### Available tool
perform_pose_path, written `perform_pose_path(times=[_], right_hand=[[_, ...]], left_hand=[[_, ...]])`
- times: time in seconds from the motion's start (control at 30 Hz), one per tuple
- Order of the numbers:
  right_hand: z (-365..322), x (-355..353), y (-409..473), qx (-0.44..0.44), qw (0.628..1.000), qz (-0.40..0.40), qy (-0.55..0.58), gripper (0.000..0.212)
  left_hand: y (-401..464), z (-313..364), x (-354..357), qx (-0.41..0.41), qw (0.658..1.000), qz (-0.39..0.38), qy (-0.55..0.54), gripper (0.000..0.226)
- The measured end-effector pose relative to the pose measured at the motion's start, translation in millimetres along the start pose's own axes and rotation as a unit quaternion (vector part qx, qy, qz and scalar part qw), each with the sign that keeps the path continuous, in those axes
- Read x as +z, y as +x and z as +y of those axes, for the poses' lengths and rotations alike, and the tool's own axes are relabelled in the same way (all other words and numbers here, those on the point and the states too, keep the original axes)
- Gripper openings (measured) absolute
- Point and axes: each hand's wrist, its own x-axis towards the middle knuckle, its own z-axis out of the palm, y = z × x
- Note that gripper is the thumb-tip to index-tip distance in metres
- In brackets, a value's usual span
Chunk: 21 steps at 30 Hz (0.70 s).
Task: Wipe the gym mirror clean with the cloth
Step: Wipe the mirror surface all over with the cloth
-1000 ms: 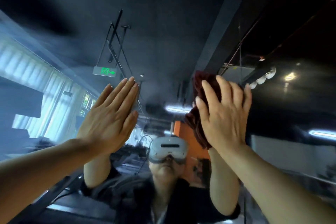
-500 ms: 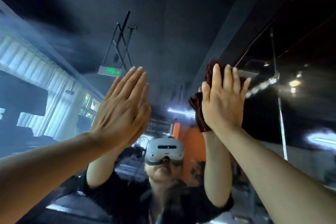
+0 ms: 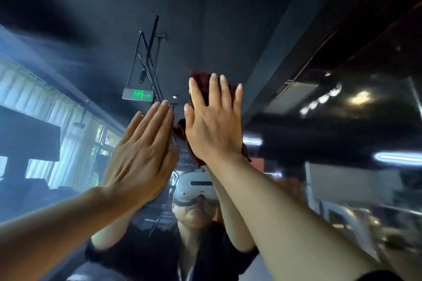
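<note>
The gym mirror (image 3: 228,18) fills the view and reflects a dark ceiling and my own figure. My right hand (image 3: 213,124) lies flat with straight fingers, pressing a dark red cloth (image 3: 201,80) against the glass high up. The cloth shows above my fingertips and at both sides of the palm. My left hand (image 3: 142,154) rests flat on the mirror just left of it, fingers straight and together, holding nothing. The two hands nearly touch.
In the reflection a green exit sign (image 3: 137,94) hangs from the ceiling above my left hand. Bright curtained windows (image 3: 57,125) show at the left, ceiling lights (image 3: 398,157) at the right. A person in a white headset (image 3: 194,188) is mirrored below my hands.
My right hand has slid the cloth left and upward across the glass, closing the gap to my left hand. The left hand stays flat on the mirror.
</note>
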Motion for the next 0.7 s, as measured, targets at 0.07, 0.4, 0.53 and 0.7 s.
perform_pose_path(times=[0.07, 0.4, 0.53, 0.7], right_hand=[[-1.3, -1.2, -2.2, -0.017, 1.0, -0.004, 0.008, 0.059], [66.2, -14.4, -51.8, 0.177, 0.984, 0.019, 0.005, 0.061], [30.3, -12.4, -68.0, 0.14, 0.99, -0.001, 0.002, 0.06], [62.8, -19.2, -87.8, -0.055, 0.997, -0.038, 0.025, 0.057]], left_hand=[[-1.2, -1.4, 2.4, 0.002, 1.0, 0.001, 0.001, 0.066], [-3.8, -0.7, 0.8, -0.001, 1.0, -0.025, 0.008, 0.068], [-10.1, 28.6, -6.5, -0.036, 0.998, 0.005, -0.046, 0.069], [-30.0, 100.4, 5.2, -0.058, 0.993, 0.006, -0.098, 0.073]])
